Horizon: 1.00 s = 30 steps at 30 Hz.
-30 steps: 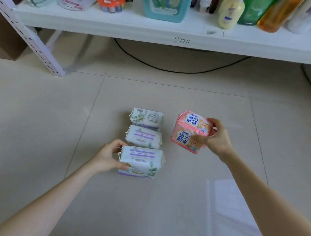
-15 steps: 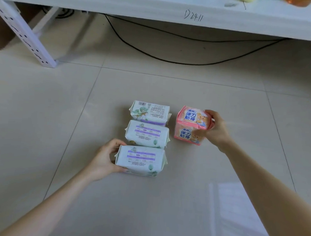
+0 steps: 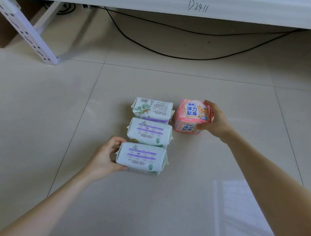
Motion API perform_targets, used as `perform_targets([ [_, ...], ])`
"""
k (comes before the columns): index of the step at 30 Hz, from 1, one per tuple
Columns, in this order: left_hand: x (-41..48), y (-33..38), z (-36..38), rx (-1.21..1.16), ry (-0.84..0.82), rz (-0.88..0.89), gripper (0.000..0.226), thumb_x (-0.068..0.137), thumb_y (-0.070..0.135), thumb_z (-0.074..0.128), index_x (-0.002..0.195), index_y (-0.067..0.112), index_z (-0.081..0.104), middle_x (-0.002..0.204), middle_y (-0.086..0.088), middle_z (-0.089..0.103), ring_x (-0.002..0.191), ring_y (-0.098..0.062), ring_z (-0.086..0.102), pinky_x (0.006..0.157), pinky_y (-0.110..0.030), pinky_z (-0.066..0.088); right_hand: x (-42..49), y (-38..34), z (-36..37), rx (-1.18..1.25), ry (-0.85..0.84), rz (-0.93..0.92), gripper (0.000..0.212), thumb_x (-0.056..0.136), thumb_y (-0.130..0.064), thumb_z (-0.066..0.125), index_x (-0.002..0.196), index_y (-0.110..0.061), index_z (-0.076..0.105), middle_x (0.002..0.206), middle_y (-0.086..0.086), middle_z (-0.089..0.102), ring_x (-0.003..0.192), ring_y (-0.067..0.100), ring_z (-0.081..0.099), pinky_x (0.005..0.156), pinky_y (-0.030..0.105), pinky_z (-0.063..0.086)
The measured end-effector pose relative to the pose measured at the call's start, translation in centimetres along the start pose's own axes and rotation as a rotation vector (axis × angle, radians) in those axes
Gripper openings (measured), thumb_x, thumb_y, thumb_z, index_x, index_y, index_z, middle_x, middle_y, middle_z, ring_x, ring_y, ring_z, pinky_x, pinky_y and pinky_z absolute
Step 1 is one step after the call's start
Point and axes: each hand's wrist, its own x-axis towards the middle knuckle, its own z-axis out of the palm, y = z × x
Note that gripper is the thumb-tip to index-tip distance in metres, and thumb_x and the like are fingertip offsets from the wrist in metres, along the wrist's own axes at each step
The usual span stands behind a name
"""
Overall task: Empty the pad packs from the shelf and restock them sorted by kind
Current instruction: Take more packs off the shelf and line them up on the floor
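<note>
Three white-and-green pad packs lie in a column on the tiled floor: a far pack (image 3: 152,107), a middle pack (image 3: 149,132) and a near pack (image 3: 141,157). My left hand (image 3: 105,157) grips the near pack by its left end, thumb at the front and fingers over the top. To the right of the column a pink pad pack (image 3: 191,116) with blue lettering sits on the floor. My right hand (image 3: 215,121) holds it from the right side, fingers curled over its top edge and thumb on its front face.
The white shelf board (image 3: 157,2), marked D2411, runs along the top, with its perforated leg (image 3: 27,33) at the left. A black cable (image 3: 172,55) loops over the floor beneath it. A brown cardboard box (image 3: 2,30) stands behind the leg.
My right hand has lowered the pink pack from the air onto the floor beside the column. My left hand keeps its hold on the near pack, now set flat. The view tilted downward.
</note>
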Motion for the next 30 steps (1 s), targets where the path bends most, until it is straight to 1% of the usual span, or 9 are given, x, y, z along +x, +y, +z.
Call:
perform_targets([
  [2, -0.1, -0.1, 0.0, 0.014, -0.001, 0.003, 0.076, 0.055, -0.003, 0.089, 0.103, 0.044, 0.053, 0.109, 0.02, 0.064, 0.102, -0.004, 0.062, 0.07, -0.012, 0.05, -0.1, -0.1, -0.1, -0.025, 0.0, -0.001, 0.105, 0.06, 0.013, 0.079, 0.147, -0.022, 0.032, 0.132, 0.001, 0.048, 0.111, 0.018, 0.053, 0.09, 0.034, 0.049],
  [6, -0.4, -0.1, -0.3, 0.022, -0.001, -0.038, 0.084, 0.055, -0.003, 0.088, 0.107, 0.052, 0.051, 0.111, 0.02, 0.062, 0.102, 0.001, 0.059, 0.071, -0.014, 0.052, -0.7, -0.3, -0.8, -0.076, 0.008, 0.021, 0.107, 0.065, 0.011, 0.077, 0.151, -0.026, 0.024, 0.145, 0.003, 0.04, 0.116, 0.015, 0.044, 0.085, 0.033, 0.046],
  [10, -1.4, 0.3, -1.4, 0.053, -0.009, -0.124, 0.086, 0.058, -0.006, 0.085, 0.113, 0.05, 0.05, 0.121, 0.014, 0.059, 0.112, -0.003, 0.057, 0.074, -0.021, 0.054, -2.4, -0.7, -1.9, -0.131, 0.053, 0.026, 0.099, 0.073, -0.005, 0.078, 0.152, -0.026, 0.021, 0.154, 0.001, 0.032, 0.14, 0.022, 0.032, 0.107, 0.044, 0.04],
  [12, -2.2, 1.0, -2.2, 0.187, -0.008, -0.15, 0.084, 0.062, 0.0, 0.086, 0.122, 0.044, 0.046, 0.125, 0.018, 0.055, 0.118, -0.003, 0.051, 0.086, -0.022, 0.049, -3.8, -1.4, -2.3, -0.193, 0.105, -0.006, 0.09, 0.079, -0.018, 0.076, 0.152, -0.021, 0.022, 0.154, 0.002, 0.033, 0.14, 0.022, 0.033, 0.11, 0.044, 0.036],
  [15, -3.8, 3.0, -3.2, 0.391, 0.039, -0.146, 0.074, 0.07, 0.009, 0.082, 0.133, 0.025, 0.047, 0.132, 0.011, 0.052, 0.126, -0.012, 0.048, 0.095, -0.027, 0.039, -6.6, -3.0, -2.6, -0.415, 0.163, -0.085, 0.082, 0.084, -0.029, 0.068, 0.151, -0.016, 0.022, 0.153, 0.005, 0.036, 0.137, 0.026, 0.037, 0.108, 0.045, 0.036],
  [18, -5.4, 6.8, -3.8, 0.558, 0.113, -0.092, 0.066, 0.079, 0.019, 0.076, 0.138, 0.019, 0.046, 0.14, 0.001, 0.049, 0.13, -0.024, 0.044, 0.098, -0.033, 0.037, -9.9, -5.3, -2.9, -0.571, 0.163, -0.138, 0.076, 0.088, -0.034, 0.06, 0.151, -0.017, 0.021, 0.153, 0.005, 0.035, 0.137, 0.027, 0.037, 0.107, 0.046, 0.033],
  [21, -6.8, 11.4, -4.6, 0.705, 0.043, -0.079, 0.066, 0.088, 0.029, 0.067, 0.146, 0.018, 0.037, 0.154, -0.008, 0.034, 0.144, -0.027, 0.025, 0.112, -0.039, 0.027, -12.9, -8.3, -3.2, -0.723, 0.113, -0.158, 0.074, 0.09, -0.038, 0.055, 0.152, -0.019, 0.02, 0.154, 0.004, 0.033, 0.138, 0.026, 0.034, 0.11, 0.043, 0.026],
  [25, -8.7, 17.5, -6.1, 0.941, -0.109, -0.159, 0.069, 0.095, 0.042, 0.05, 0.153, 0.027, 0.015, 0.163, -0.004, 0.005, 0.15, -0.024, 0.001, 0.118, -0.045, 0.011, -17.0, -13.2, -4.4, -0.881, 0.04, -0.172, 0.074, 0.091, -0.04, 0.051, 0.153, -0.018, 0.016, 0.156, 0.006, 0.029, 0.142, 0.023, 0.028, 0.113, 0.044, 0.022],
  [30, -12.6, 25.6, -8.9, 1.031, -0.147, -0.142, 0.07, 0.096, 0.046, 0.046, 0.153, 0.032, 0.009, 0.163, -0.001, 0.0, 0.15, -0.022, -0.006, 0.119, -0.048, 0.006, -22.5, -20.5, -6.9, -0.983, -0.023, -0.168, 0.075, 0.094, -0.043, 0.044, 0.154, -0.017, 0.006, 0.158, 0.007, 0.022, 0.145, 0.021, 0.021, 0.116, 0.047, 0.015],
])
